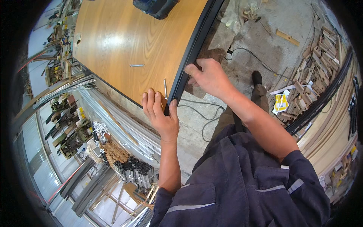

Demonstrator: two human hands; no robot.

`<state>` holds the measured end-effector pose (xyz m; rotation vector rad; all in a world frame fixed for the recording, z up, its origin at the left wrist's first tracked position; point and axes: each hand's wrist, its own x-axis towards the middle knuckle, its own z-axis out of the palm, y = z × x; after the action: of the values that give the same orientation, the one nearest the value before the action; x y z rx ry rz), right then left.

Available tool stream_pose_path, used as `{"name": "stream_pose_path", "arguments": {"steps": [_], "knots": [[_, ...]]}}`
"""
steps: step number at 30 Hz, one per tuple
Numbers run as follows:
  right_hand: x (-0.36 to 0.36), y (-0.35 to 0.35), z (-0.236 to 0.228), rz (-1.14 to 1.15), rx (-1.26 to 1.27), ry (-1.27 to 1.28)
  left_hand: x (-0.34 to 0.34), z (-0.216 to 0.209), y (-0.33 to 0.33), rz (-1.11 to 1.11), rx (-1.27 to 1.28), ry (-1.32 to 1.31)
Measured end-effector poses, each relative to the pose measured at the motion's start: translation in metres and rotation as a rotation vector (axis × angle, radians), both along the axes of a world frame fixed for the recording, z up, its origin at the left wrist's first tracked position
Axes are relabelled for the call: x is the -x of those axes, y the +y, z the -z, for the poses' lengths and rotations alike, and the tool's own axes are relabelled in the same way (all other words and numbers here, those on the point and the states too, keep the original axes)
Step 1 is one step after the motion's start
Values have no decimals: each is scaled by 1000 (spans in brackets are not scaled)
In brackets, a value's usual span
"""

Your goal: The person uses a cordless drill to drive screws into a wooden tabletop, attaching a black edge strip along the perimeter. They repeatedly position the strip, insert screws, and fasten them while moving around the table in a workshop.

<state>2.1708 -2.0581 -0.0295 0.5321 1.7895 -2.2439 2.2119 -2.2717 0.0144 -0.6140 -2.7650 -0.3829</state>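
Left hand (160,117) flat on near corner of wood-grain panel (121,45), fingers extended, thumb against black edging (191,49). Right hand (211,77) half-curled at edging farther up — can't tell if gripping. Panel lies face-up ahead — slim metal piece (165,89) by left fingers.

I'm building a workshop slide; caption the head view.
Left hand at the corner of a wooden panel, right hand at its black edge, two slim metal pieces on top.

The panel (109,47) is smooth, glossy wood grain, the edging (192,49) matt, the screws (137,65) shiny metal, the jacket (228,181) matt cloth, the floor (272,49) rough, the offcuts (321,68) bare wood.
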Motion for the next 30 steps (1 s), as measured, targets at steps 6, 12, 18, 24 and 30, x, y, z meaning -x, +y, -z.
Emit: {"name": "stream_pose_path", "arguments": {"steps": [6, 12, 18, 24, 30], "knots": [[5, 8, -8, -131, -56, -63, -4, -11, 8, -76, -41, -83], [5, 8, -6, -76, -83, -28, -20, -43, 38, -166, -228, -61], [7, 11, -4, -134, -80, -105, 7, -51, 44, -312, -278, -257], [12, 17, -13, -159, -30, -115, 36, -56, 36, -368, -250, -551], [24, 37, -9, -297, -141, -110, 5, -67, 51, -179, -485, -724]]}}
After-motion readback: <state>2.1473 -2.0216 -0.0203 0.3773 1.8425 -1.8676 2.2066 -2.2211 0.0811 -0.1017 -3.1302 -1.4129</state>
